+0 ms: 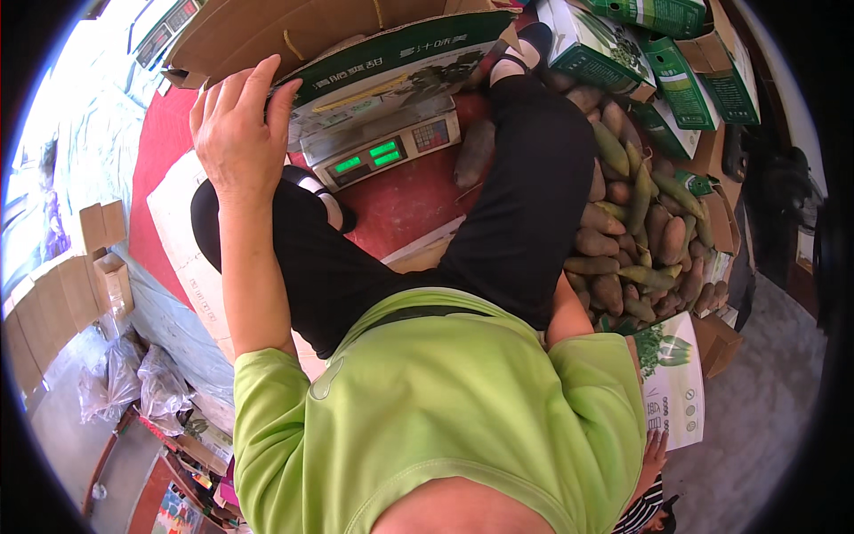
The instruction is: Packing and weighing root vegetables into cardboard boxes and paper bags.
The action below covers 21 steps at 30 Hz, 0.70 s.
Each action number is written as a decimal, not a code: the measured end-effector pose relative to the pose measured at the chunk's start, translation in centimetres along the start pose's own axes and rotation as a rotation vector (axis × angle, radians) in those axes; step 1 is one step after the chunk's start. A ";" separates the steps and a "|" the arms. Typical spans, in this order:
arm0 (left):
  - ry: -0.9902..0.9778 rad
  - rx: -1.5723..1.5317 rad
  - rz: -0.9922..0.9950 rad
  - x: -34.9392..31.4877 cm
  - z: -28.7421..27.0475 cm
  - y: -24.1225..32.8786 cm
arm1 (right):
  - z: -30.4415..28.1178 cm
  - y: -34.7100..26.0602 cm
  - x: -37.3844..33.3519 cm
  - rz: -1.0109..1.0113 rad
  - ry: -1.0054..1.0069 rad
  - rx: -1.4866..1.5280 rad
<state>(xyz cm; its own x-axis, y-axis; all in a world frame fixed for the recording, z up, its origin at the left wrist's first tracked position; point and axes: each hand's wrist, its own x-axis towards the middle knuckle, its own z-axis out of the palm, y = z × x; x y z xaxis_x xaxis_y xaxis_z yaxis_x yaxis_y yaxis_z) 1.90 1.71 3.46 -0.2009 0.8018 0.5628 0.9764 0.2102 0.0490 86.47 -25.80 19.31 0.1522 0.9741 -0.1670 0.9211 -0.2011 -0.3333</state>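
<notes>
My left hand (pixel 238 129) is closed on the near left corner of a green and white cardboard box (pixel 391 93), fingers bent over its top edge and thumb on the outer side. The box, its brown flaps raised, stands on a digital weighing scale (pixel 384 153) with lit green displays. Of my right arm only a short piece of forearm (pixel 567 311) shows beside my right thigh; the hand is hidden behind the leg. Near it, to the right, lies a heap of long radish-like roots (pixel 640 231), some green, some muddy brown. One brown root (pixel 475 153) lies beside the scale.
Several green and white cartons (pixel 680 80) are stacked at the far right. Another person's hand (pixel 654 454) touches a white printed carton panel (pixel 673 383) at the lower right. Plastic bags (pixel 133 378) and brown cardboard (pixel 58 307) are at the left. Red cloth (pixel 391 205) lies under the scale.
</notes>
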 end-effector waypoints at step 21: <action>0.059 -0.099 -0.024 1.4 0.3 0.4 | 50.4 -20.0 40.3 -0.604 -0.089 0.275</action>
<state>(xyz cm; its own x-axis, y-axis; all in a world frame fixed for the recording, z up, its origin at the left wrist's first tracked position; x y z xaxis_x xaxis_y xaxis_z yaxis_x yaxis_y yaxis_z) 2.02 3.04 4.02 -0.2218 0.7625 0.6077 0.9751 0.1701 0.1426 56.16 12.31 -27.48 -0.4027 0.9139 0.0513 0.7086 0.3468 -0.6144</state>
